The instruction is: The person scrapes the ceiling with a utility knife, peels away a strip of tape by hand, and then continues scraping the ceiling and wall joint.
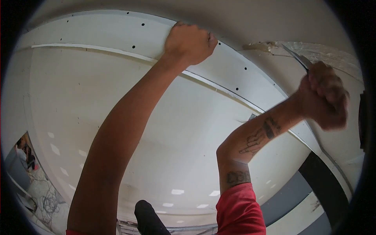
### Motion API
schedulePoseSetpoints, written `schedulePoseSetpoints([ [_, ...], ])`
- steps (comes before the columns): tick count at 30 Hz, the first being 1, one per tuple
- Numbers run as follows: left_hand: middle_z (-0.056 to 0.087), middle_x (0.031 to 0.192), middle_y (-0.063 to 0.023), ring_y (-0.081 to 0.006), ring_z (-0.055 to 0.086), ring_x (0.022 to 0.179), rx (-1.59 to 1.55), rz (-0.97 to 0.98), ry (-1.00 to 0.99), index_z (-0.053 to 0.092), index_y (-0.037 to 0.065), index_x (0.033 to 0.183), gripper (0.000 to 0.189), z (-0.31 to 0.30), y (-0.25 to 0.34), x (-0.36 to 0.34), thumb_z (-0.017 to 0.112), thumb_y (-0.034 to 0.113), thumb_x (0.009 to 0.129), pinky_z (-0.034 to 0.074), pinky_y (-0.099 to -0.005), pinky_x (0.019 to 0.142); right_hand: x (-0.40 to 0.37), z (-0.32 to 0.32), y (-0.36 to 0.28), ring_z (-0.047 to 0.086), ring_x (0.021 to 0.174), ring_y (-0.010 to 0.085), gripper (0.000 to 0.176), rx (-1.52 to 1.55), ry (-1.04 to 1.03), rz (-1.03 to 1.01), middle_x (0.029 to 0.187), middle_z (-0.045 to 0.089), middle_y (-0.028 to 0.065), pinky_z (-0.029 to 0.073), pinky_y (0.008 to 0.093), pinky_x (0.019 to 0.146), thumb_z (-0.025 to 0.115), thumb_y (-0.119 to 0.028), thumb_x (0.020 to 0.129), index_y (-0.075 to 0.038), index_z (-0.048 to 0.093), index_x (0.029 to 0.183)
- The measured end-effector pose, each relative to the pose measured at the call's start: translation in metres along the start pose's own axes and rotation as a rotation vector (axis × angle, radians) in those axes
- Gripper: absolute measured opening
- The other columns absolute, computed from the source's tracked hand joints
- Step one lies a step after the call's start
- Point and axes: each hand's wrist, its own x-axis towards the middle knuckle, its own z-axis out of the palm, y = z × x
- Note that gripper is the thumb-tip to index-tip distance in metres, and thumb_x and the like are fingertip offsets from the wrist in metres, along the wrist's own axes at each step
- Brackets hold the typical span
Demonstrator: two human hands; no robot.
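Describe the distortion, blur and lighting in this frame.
Head view: fisheye lens curves the drywall panel edges and blackens the corners; the right hand gripping the blade is motion-blurred; the left hand on the panel is sharp; lighting is soft and even.

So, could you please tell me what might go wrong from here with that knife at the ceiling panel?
1. The right hand is motion-blurred while gripping the knife; a slip off the ragged cut edge could carry the blade toward the left hand, which is curled on the ceiling panel nearby.
2. The work is overhead, so crumbs from that broken edge could drop onto the person.
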Motion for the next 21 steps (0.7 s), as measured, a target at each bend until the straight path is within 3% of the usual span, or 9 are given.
schedulePoseSetpoints([
  [2, 0.066, 0.059, -0.0139, -0.0309, 0.061, 0.052, 0.046, 0.024, 0.048, 0.074, 0.008, 0.065, 0.045, 0.003, 0.0, -0.001, 0.048, 0.03, 0.095, 0.053, -0.04, 0.083, 0.003, 0.018, -0.035, 0.038, 0.053, 0.0167, 0.029, -0.082, 0.282, 0.003, 0.066, 0.056, 0.0038, 0.033, 0.0336, 0.059, 0.031, -0.033, 0.085, -0.017, 0.049, 0.068],
  [3, 0.066, 0.059, -0.014, -0.0309, 0.061, 0.051, 0.022, 0.038, 0.061, 0.074, 0.007, 0.064, 0.046, 0.004, -0.001, -0.001, 0.049, 0.03, 0.095, 0.054, -0.0404, 0.081, -0.002, 0.019, -0.046, 0.054, 0.068, 0.0176, 0.032, -0.034, 0.19, -0.067, 0.082, 0.059, 0.0042, 0.041, 0.036, 0.059, 0.039, -0.038, 0.104, -0.015, 0.054, 0.086],
  [4, 0.065, 0.057, -0.0138, -0.0311, 0.059, 0.048, 0.051, 0.031, 0.053, 0.073, 0.007, 0.062, 0.046, 0.006, -0.001, 0.0, 0.049, 0.031, 0.094, 0.055, -0.0404, 0.078, -0.019, 0.015, -0.052, 0.056, 0.067, 0.0159, 0.025, 0.092, 0.27, -0.035, 0.08, 0.06, 0.0026, 0.045, 0.0354, 0.063, 0.046, -0.032, 0.103, -0.015, 0.058, 0.09],
  [8, 0.065, 0.055, -0.0139, -0.0293, 0.059, 0.047, 0.044, 0.026, 0.036, 0.073, 0.008, 0.06, 0.047, 0.003, -0.001, 0.0, 0.05, 0.031, 0.094, 0.055, -0.0397, 0.075, -0.022, 0.05, 0.03, 0.038, 0.047, 0.0151, 0.041, -0.669, 0.91, 0.233, 0.053, 0.039, 0.0039, 0.03, 0.0328, 0.045, 0.03, -0.031, 0.098, -0.013, 0.037, 0.062],
  [9, 0.065, 0.056, -0.0139, -0.0292, 0.06, 0.05, 0.033, 0.048, 0.111, 0.073, 0.008, 0.061, 0.046, 0.007, -0.001, -0.002, 0.05, 0.031, 0.093, 0.055, -0.0398, 0.075, -0.014, 0.04, 0.029, 0.033, 0.043, 0.016, 0.041, 0.178, 0.531, 0.081, 0.053, 0.04, 0.0045, 0.025, 0.0309, 0.042, 0.03, -0.029, 0.099, -0.013, 0.038, 0.062],
  [14, 0.066, 0.058, -0.0139, -0.0299, 0.064, 0.056, 0.05, 0.042, 0.046, 0.076, 0.008, 0.067, 0.043, 0.005, -0.004, -0.001, 0.051, 0.032, 0.093, 0.054, -0.0399, 0.074, -0.008, 0.063, -0.029, 0.038, 0.049, 0.0168, 0.033, 0.092, 0.665, -0.143, 0.055, 0.045, 0.0065, 0.029, 0.033, 0.049, 0.033, -0.031, 0.091, -0.016, 0.037, 0.061],
  [18, 0.066, 0.058, -0.0141, -0.0296, 0.063, 0.053, 0.077, 0.014, 0.006, 0.077, 0.008, 0.067, 0.045, 0.0, 0.0, -0.003, 0.05, 0.032, 0.094, 0.054, -0.04, 0.073, -0.017, 0.012, -0.007, 0.036, 0.048, 0.0169, 0.027, 0.057, 0.58, 0.137, 0.056, 0.047, 0.0062, 0.025, 0.0353, 0.052, 0.035, -0.029, 0.084, -0.018, 0.032, 0.06],
  [20, 0.067, 0.059, -0.0139, -0.0301, 0.063, 0.052, 0.054, 0.029, 0.033, 0.076, 0.009, 0.068, 0.046, -0.001, -0.001, -0.005, 0.048, 0.033, 0.096, 0.054, -0.0401, 0.075, 0.007, 0.02, -0.024, 0.031, 0.047, 0.0169, 0.027, 0.09, 0.346, -0.022, 0.053, 0.041, 0.0043, 0.024, 0.0364, 0.052, 0.035, -0.027, 0.083, -0.019, 0.028, 0.058],
  [21, 0.067, 0.06, -0.0137, -0.0302, 0.063, 0.053, 0.072, 0.03, 0.027, 0.077, 0.01, 0.069, 0.046, 0.0, -0.001, -0.004, 0.047, 0.032, 0.096, 0.054, -0.0403, 0.077, 0.01, 0.035, -0.034, 0.024, 0.047, 0.0163, 0.03, 0.049, 0.559, -0.08, 0.05, 0.029, 0.0013, 0.023, 0.0363, 0.052, 0.037, -0.027, 0.081, -0.019, 0.023, 0.056],
])
